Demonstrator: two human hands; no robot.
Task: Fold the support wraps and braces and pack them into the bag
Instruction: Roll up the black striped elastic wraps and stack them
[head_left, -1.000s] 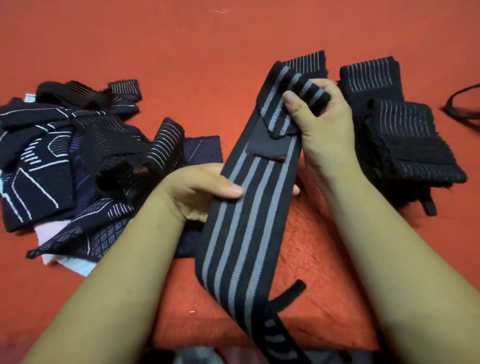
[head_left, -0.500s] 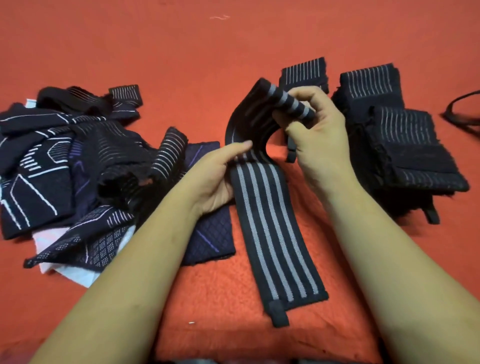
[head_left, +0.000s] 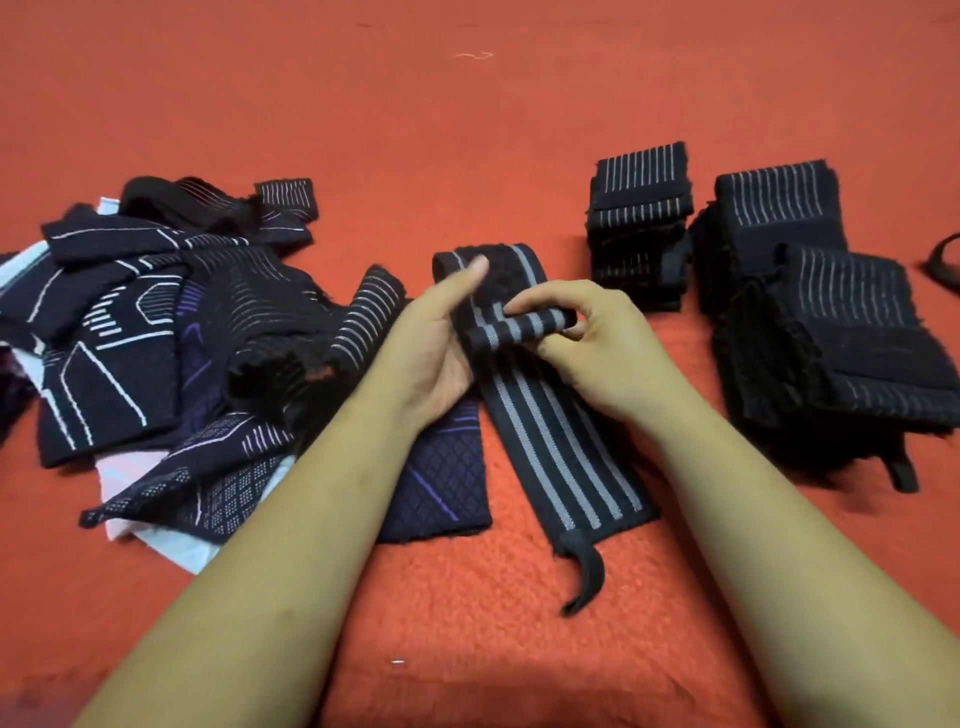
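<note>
Underneath everything, red carpet (head_left: 467, 130), wide toward the far side. At left, a loose heap of unfolded braces (head_left: 130, 332), dark with white and purple lines, not yet dealt with. At right, a larger folded stack (head_left: 831, 353) and just beside it a smaller folded stack (head_left: 641, 228), both well apart from the heap. No bag in view; only a black strap (head_left: 940, 265) at the right edge, too little of it to tell what.

Between heap and stacks, the striped wrap (head_left: 561, 447): held up in the air a second ago, half draped half a second ago, now down flat along the carpet. Fuzzy fastening patch (head_left: 498, 270) at the far end, near end toward the body.

Left hand (head_left: 436, 353): fingers straight and apart, gripping nothing, side of the palm resting against the wrap's left edge. Right hand (head_left: 597, 353): fingers curled, pinching a short stretch of band (head_left: 519, 327) turned crosswise over the rest.

Smallest, the thumb loop (head_left: 587, 577), curling loose off the near end.

By judgement: positioning finished, folding of this wrap only at its first turn, most of its length yet to be doubled over. Plenty left in the heap, packing some way off.
</note>
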